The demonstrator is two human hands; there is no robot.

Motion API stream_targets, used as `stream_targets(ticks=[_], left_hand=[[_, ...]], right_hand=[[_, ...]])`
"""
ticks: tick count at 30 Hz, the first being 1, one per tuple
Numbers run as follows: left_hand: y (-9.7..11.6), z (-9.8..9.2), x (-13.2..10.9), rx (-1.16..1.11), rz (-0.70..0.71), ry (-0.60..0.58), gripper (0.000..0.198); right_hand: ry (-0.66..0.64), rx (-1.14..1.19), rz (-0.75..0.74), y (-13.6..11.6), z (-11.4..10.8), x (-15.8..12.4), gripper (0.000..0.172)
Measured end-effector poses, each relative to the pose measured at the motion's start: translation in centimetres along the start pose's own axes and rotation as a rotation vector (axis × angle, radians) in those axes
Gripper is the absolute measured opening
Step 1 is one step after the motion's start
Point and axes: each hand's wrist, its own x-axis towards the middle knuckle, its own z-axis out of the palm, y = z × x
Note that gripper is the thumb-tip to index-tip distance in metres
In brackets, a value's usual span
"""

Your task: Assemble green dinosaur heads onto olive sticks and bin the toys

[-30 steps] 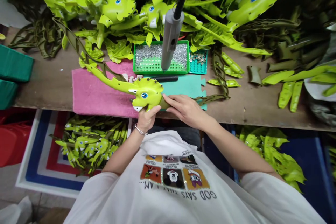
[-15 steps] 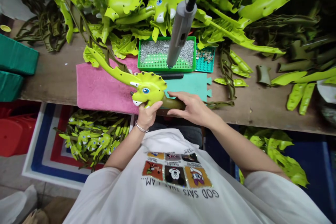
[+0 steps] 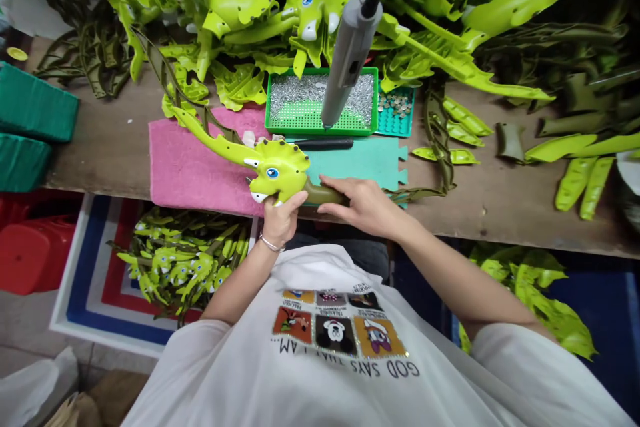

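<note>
Leaned over a long wooden workbench (image 3: 110, 160) in a white printed T-shirt (image 3: 320, 353), left forearm (image 3: 240, 283) and right forearm (image 3: 450, 273) angled inward across the bench edge. Heaped along the far side, a mass of lime-green plastic dinosaur parts (image 3: 240, 7), with olive strips (image 3: 90, 63) beside them. Below the bench, more parts in a striped blue-and-red bin (image 3: 85, 280), and a red stool (image 3: 25, 257) off to the left. On the bench, a pink towel (image 3: 200, 173), a teal foam mat (image 3: 357, 163), and a green tray of silver studs (image 3: 320, 103) beneath a hanging grey power tool (image 3: 350, 57). Held at the towel's near edge, a lime-green triceratops toy (image 3: 277, 170). Curled closed under its head, the left hand (image 3: 283, 220), a bracelet (image 3: 271, 244) at the wrist. Spread along an olive-green piece (image 3: 327, 195) joined to the head, the right hand (image 3: 363, 207), fingers on top, thumb beneath.
</note>
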Motion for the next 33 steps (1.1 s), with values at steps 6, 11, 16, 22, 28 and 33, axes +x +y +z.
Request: stream_targets(ticks=[6,11,16,22,28,33], left_hand=[[0.5,-0.2,-0.1,0.044,0.009,-0.011,0.064],[1.3,-1.2,-0.2,0.064,0.012,0.081,0.056],[4.2,-4.6,-0.8,0.295,-0.459,-0.017,0.056],[6.6,-5.9,-1.8,0.717,-0.555,-0.435,0.051],[4.8,-1.5,-0.3,1.226,0.694,-0.775,0.033],[3.1,0.9,2.5,1.774,1.052,-0.862,0.043]], right_hand=[[-0.241,0.215,0.134,0.1,-2.1,2.3,0.054],[-0.272,0.214,0.084,0.5,-1.3,4.6,0.044],[-0.287,0.105,0.037,1.2,-0.5,6.1,0.038],[0.017,0.064,0.075,1.6,-1.5,4.0,0.028],[0.758,-0.285,0.534,10.8,-9.3,-2.2,0.031],[0.792,-0.539,1.034,18.1,-13.1,-6.3,0.038]])
